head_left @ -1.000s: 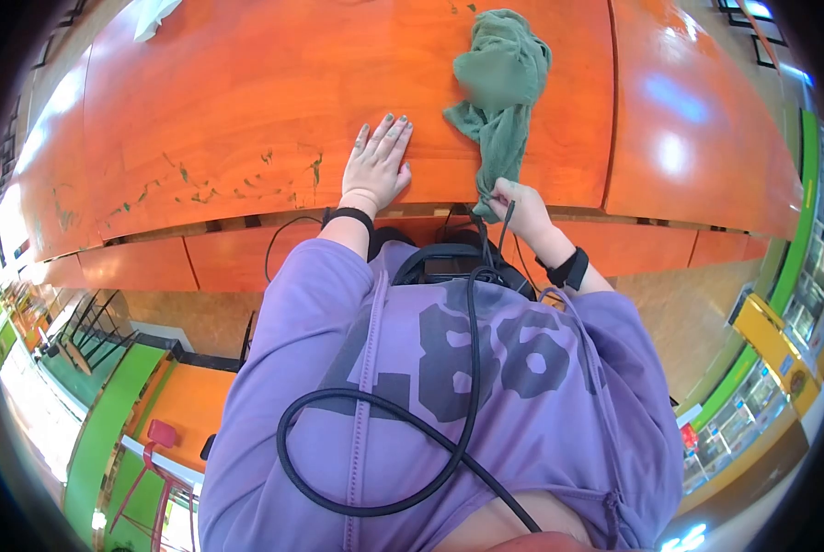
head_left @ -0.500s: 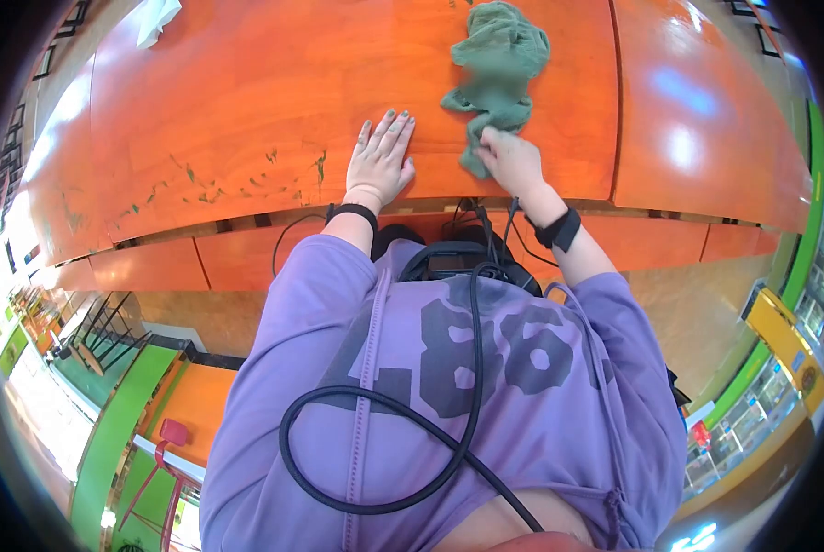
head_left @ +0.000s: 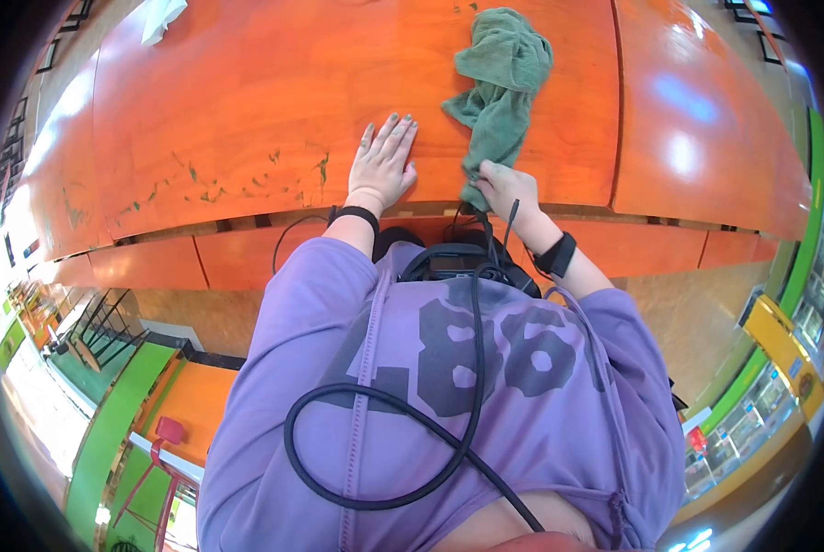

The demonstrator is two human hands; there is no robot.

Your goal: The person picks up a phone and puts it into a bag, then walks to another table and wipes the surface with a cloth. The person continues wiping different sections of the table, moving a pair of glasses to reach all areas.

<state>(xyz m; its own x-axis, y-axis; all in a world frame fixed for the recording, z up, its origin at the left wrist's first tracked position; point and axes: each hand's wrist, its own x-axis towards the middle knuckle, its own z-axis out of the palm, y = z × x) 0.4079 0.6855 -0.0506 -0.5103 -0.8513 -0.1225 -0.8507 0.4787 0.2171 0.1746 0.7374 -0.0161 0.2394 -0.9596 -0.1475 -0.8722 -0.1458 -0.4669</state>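
As the right hand [head_left: 504, 189] is pulling back to the table [head_left: 246, 110] edge, I'm seeing its fingers pinching the cloth [head_left: 502, 78] end, dragging it stretched out over the table; left hand [head_left: 382, 166] is lying flat, fingers spread, beside it.

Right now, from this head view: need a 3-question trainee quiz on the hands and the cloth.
1. True or false: the left hand lies flat on the orange table.
2. Which hand has its grip on the green cloth? A) left B) right C) neither
3. Fill in: each wrist wears a ____ band.

Key: 1 true. 2 B, the right hand, at the table's near edge. 3 black.
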